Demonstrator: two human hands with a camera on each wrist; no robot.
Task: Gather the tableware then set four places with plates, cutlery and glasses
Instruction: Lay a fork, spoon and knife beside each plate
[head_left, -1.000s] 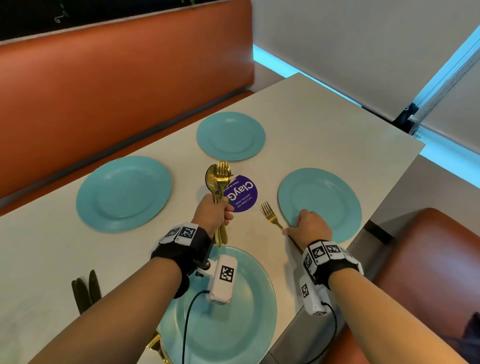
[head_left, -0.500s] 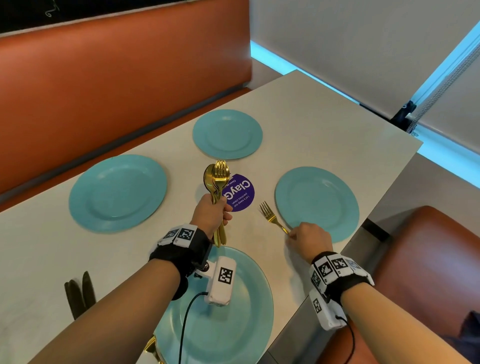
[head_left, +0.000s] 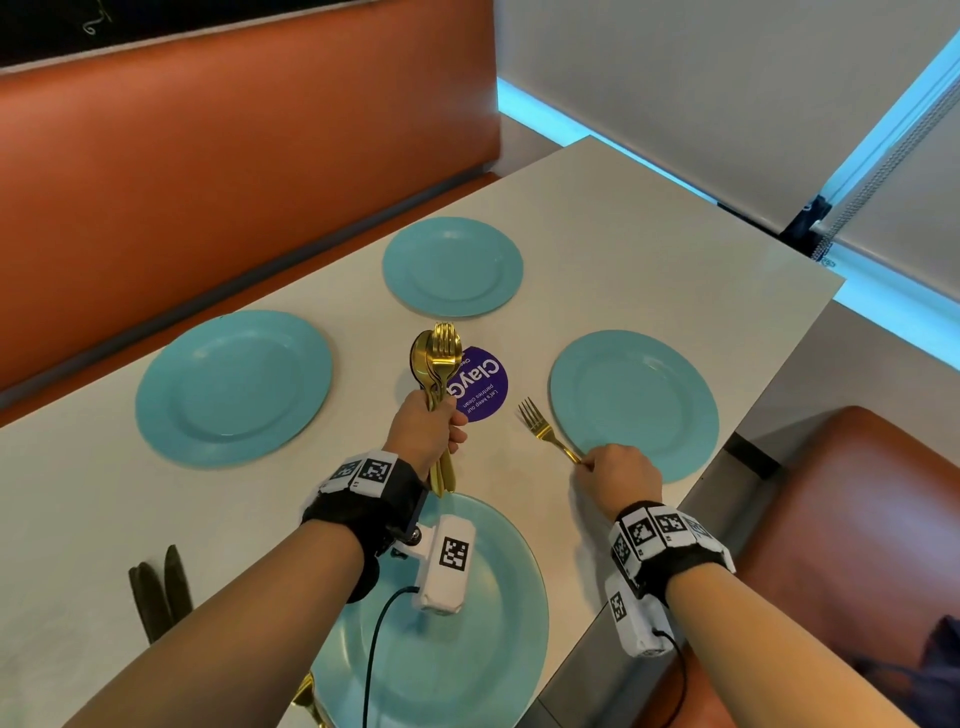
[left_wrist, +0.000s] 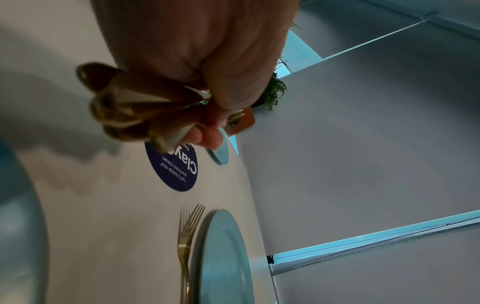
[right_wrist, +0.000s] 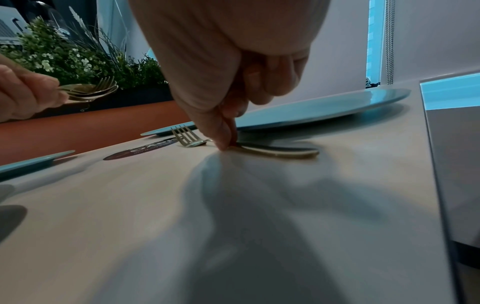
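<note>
Several teal plates lie on the white table (head_left: 649, 249): far left (head_left: 234, 387), far middle (head_left: 453, 266), right (head_left: 634, 402) and near (head_left: 457, 649). My left hand (head_left: 423, 431) grips a bundle of gold spoons and forks (head_left: 439, 358) upright above the table's middle; the bundle's handles (left_wrist: 135, 107) show in the left wrist view. A single gold fork (head_left: 543, 428) lies flat just left of the right plate. My right hand (head_left: 615, 475) pinches its handle (right_wrist: 275, 152) against the table, fingertips (right_wrist: 223, 142) down on it.
A round purple sticker (head_left: 480, 387) sits at the table's middle. Dark knife handles (head_left: 158, 592) lie at the near left. An orange bench back (head_left: 234, 135) runs behind; an orange seat (head_left: 852, 519) is at the right. The table edge (head_left: 748, 415) is just beyond the right plate.
My right hand has slid back along the fork toward me, from beside the plate to the handle's end. The left hand with its bundle has stayed put.
</note>
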